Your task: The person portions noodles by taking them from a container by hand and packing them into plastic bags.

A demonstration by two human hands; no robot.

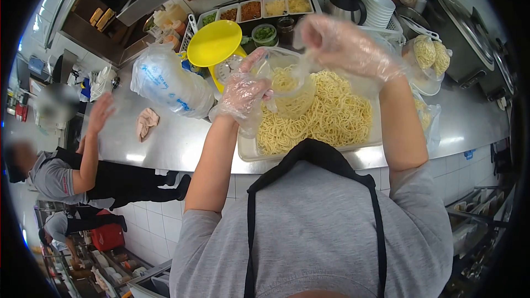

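Both hands wear clear plastic gloves. My left hand [247, 89] has its fingers closed on the left side of a clear plastic bag [295, 101] that holds some noodles. The bag hangs over a large tray [377, 138] heaped with yellow noodles [342, 113]. Up and to the right, my right hand [348, 47] is raised above the back of the tray, its fingers curled near the bag's upper edge and blurred; what they hold is not clear. Behind my left hand stands a scale with a round yellow pan [215, 43].
Left of the tray lie a big white plastic bag [171, 83] and a crumpled cloth [147, 123]. Topping containers [251, 11], a dark jug [346, 3] and stacked white bowls [379, 8] line the back. Bagged noodles [432, 54] are at right. A person [69, 176] stands at left.
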